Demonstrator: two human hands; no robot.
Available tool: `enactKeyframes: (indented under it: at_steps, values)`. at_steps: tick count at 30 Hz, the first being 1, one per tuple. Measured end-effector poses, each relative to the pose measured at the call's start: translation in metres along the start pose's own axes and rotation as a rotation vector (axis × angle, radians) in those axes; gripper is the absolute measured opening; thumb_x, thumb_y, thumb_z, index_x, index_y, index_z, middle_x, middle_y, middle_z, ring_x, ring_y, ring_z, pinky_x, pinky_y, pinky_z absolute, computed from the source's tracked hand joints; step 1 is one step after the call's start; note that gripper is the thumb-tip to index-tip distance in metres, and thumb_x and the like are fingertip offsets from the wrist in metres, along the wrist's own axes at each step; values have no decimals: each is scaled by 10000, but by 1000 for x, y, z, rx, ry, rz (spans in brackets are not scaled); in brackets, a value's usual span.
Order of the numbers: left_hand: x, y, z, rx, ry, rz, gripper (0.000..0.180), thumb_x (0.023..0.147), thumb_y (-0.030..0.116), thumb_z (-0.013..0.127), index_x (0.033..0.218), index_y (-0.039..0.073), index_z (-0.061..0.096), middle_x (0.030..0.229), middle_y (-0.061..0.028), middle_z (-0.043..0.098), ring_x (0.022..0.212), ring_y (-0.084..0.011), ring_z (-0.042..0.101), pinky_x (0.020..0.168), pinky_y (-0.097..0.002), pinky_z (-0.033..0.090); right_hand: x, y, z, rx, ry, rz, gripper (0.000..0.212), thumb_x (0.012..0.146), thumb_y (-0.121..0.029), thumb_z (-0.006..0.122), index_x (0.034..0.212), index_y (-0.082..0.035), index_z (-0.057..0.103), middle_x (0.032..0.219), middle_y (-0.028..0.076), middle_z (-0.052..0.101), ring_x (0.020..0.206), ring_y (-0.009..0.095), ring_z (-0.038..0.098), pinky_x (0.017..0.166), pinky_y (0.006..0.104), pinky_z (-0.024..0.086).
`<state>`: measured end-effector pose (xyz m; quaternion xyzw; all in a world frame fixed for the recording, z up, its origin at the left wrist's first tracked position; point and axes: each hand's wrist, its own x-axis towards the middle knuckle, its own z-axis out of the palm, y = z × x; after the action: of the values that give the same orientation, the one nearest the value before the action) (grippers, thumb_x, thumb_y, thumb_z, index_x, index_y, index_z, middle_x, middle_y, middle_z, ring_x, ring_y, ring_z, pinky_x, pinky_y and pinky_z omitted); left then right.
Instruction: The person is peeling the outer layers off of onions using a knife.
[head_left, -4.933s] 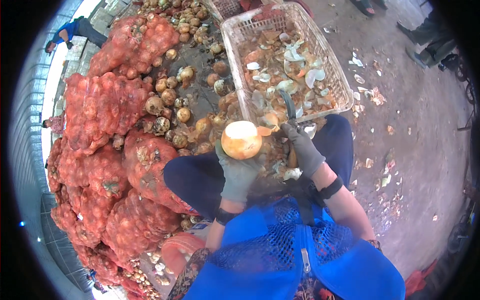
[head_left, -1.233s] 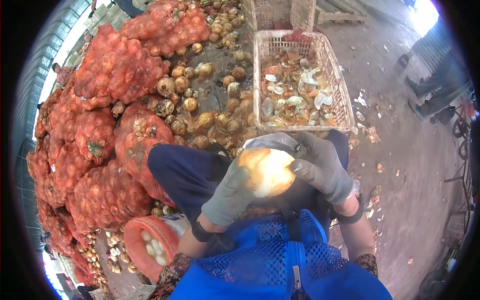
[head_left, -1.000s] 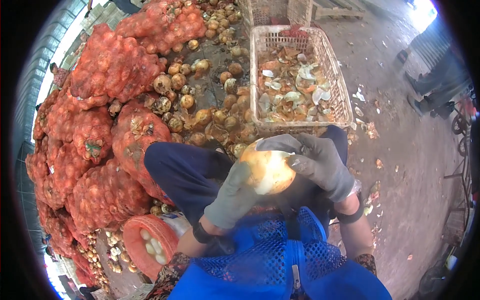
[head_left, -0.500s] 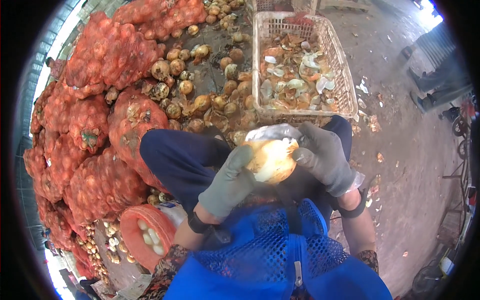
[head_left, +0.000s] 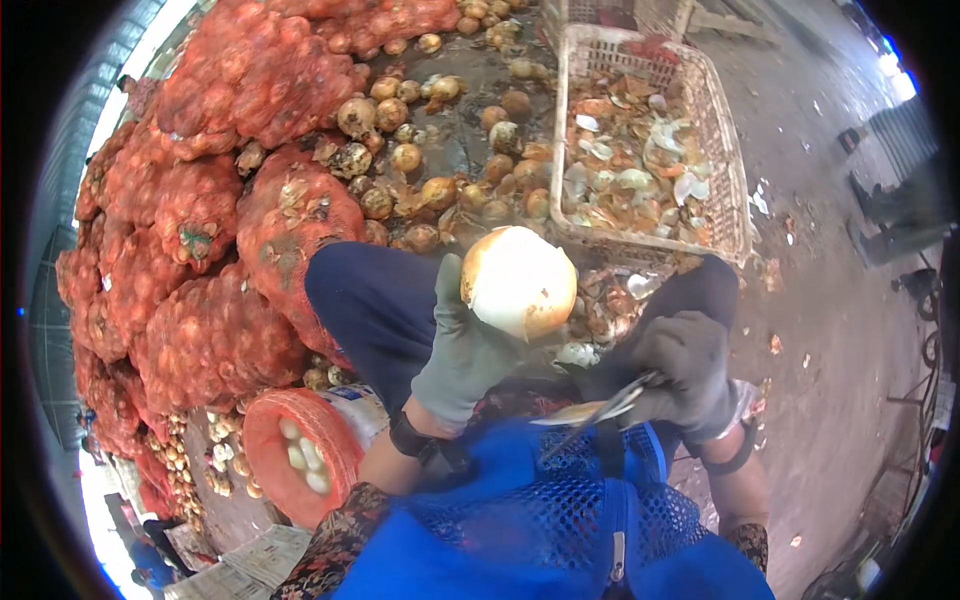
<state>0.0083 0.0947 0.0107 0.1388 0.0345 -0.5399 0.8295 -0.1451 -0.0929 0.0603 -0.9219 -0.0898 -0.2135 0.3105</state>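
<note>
My left hand (head_left: 462, 365) is wrapped round the lower side of a large, partly peeled onion (head_left: 520, 285), thumb up along its left side. White flesh shows on its top and left, with brown skin on the right. Lower and to the right, my gloved right hand (head_left: 685, 370) is closed on a knife (head_left: 618, 404), its thin blade pointing down and left over my lap. A pale strip lies along the blade; whether it is peel, I cannot tell. The handle is hidden in the fist. Both hands wear grey gloves.
Ahead stands a plastic crate (head_left: 745, 215) holding onion skins. Loose onions (head_left: 438, 192) cover the ground left of it. Red mesh sacks (head_left: 215, 330) of onions are piled at left. By my left arm is a red-rimmed bucket (head_left: 262, 460) with peeled onions. Another person's legs (head_left: 895, 215) show at right.
My right hand has come off the onion and dropped down and right, bringing the knife into view. The left hand now holds the onion alone, with more white showing. The view has shifted.
</note>
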Motion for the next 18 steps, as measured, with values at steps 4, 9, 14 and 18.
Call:
enactKeyframes:
  at_steps: [4,9,14,18]
  values:
    - [0,0,7,-76,-2,72,907,782,707,546,1397,68,362,1378,-245,421,1178,-442,507,936,-546,486,15,37,-13,224,334,523,521,679,-532,747,786,-52,575,668,89,587,594,316,595,527,361,445]
    - [-4,4,0,41,30,145,864,768,670,599,1404,125,389,1419,-220,389,1273,-409,424,998,-533,429,38,100,-19,-520,-21,840,601,699,-543,742,1004,-56,567,778,151,666,740,320,666,622,395,504]
    - [-6,-3,14,76,-122,50,739,852,520,603,1421,120,353,1418,-129,413,1315,-307,389,1101,-504,306,46,37,-1,255,82,512,695,714,-564,746,1067,0,543,702,67,615,686,135,619,600,303,483]
    - [2,-8,16,-256,-178,-73,757,870,551,555,1417,75,340,1416,-160,405,1305,-328,398,1091,-517,319,43,41,19,496,8,484,665,701,-541,750,1025,6,556,738,125,591,719,181,614,652,333,480]
